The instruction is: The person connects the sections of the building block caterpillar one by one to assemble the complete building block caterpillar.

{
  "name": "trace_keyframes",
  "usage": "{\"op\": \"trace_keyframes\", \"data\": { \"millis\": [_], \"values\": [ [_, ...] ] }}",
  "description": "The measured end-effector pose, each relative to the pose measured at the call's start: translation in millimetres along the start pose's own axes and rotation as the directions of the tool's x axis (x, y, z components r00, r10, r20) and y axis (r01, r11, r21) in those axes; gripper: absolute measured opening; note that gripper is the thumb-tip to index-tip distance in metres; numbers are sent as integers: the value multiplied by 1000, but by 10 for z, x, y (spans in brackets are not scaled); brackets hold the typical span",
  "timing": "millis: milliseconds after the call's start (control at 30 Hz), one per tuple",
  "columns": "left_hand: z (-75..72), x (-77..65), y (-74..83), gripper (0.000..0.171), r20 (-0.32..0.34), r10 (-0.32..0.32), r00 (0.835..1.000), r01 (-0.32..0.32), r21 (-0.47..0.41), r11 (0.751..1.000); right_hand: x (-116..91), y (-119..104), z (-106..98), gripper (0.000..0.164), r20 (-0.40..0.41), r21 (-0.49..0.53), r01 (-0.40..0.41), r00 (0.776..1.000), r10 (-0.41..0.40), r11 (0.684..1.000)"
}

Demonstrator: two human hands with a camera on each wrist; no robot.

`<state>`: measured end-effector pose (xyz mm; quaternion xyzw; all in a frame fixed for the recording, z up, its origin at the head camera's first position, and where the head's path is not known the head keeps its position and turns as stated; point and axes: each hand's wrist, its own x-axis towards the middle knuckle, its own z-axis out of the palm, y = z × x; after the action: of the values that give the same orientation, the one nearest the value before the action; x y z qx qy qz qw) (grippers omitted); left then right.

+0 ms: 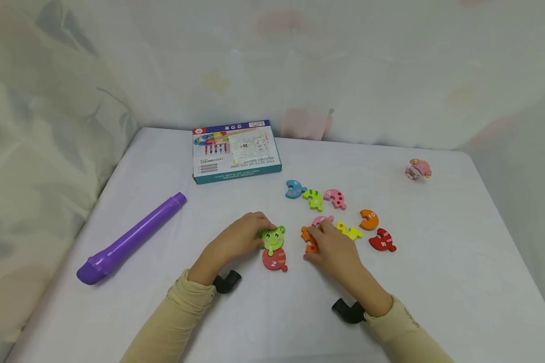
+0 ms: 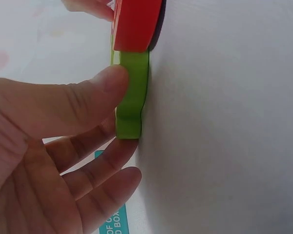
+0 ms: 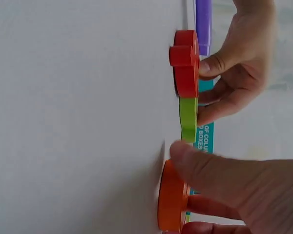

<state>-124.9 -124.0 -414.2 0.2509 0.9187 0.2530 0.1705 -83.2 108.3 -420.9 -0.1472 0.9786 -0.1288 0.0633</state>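
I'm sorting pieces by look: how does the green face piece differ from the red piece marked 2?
The green face piece has a smiling face; the red piece has stripes and a 2. The green face piece is nearer the box, the red piece farther. Both are rounded and touching.

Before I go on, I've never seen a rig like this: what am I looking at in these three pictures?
There is no machine here: a person works with two bare hands. The wide picture comes from a camera on the head, looking forward and down; the two close ones come from cameras on the left and right wrists.

On the white surface lie a purple tube, a box, a small pink toy and scattered puzzle pieces, some numbered.

The left hand holds the green smiling-face piece, which touches the red piece marked 2. The right hand grips an orange piece.
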Motion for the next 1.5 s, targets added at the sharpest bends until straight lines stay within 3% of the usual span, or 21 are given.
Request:
{"op": "trace_keyframes", "data": {
  "millis": [167,367,600,967,1167,1500],
  "values": [
    [6,8,-12,38,-3,7,1000,-7,-4,1000,-24,-10,-16,58,21,18,31,999,-32,999],
    [9,14,-23,38,-4,7,1000,-7,-1,1000,-130,-43,3,59,42,53,3,999,-6,999],
    [12,12,-30,38,-9,8,1000,-8,-1,1000,-350,-290,33,59,0,79,-11,1000,11,997],
    [14,21,-23,38,-12,16,1000,-16,3,1000,-467,-551,223,72,-21,117,-153,987,157,981],
    [17,28,-24,38,-10,10,1000,-10,9,1000,-463,-570,301,71,-97,74,-124,987,131,989],
    [10,18,-17,38,-11,-6,1000,6,2,1000,-483,-604,259,64,-168,91,-89,980,104,992]
  ]
}}
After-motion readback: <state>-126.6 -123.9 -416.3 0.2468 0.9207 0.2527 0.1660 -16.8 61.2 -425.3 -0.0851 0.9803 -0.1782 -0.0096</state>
